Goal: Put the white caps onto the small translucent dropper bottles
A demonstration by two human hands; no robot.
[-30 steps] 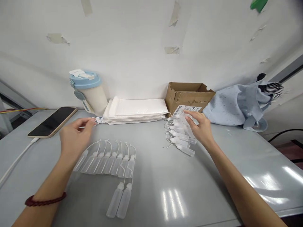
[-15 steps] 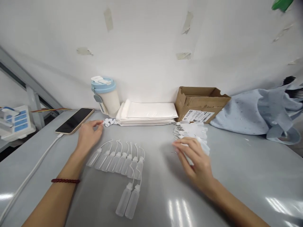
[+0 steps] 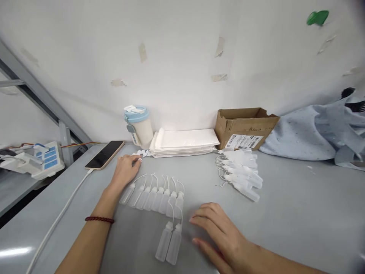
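My left hand [image 3: 127, 172] rests by the far left part of the table, its thumb and forefinger closed on a small white round piece [image 3: 140, 160]. Beyond those fingertips lie several more small white pieces [image 3: 142, 153]. My right hand [image 3: 218, 230] is open over the table, thumb and fingers apart and nothing between them. Between the hands, several translucent plastic bottles [image 3: 156, 199] with thin white cords lie in a row. Two more corded bottles [image 3: 169, 243] lie nearer, just left of my right hand. A pile of similar bottles [image 3: 242, 173] sits farther right.
A stack of white envelope-like packets [image 3: 186, 140] lies at the wall beside a blue-lidded cup [image 3: 140, 127]. Right of it stand an open cardboard box [image 3: 246, 127] and a light blue cloth bag [image 3: 302, 133]. A phone [image 3: 105, 155] with a white cable and a power strip [image 3: 49, 160] are left.
My right hand has left the bottle pile, moving nearer and opening its fingers. A white piece now shows at my left fingertips. The view has shifted left.
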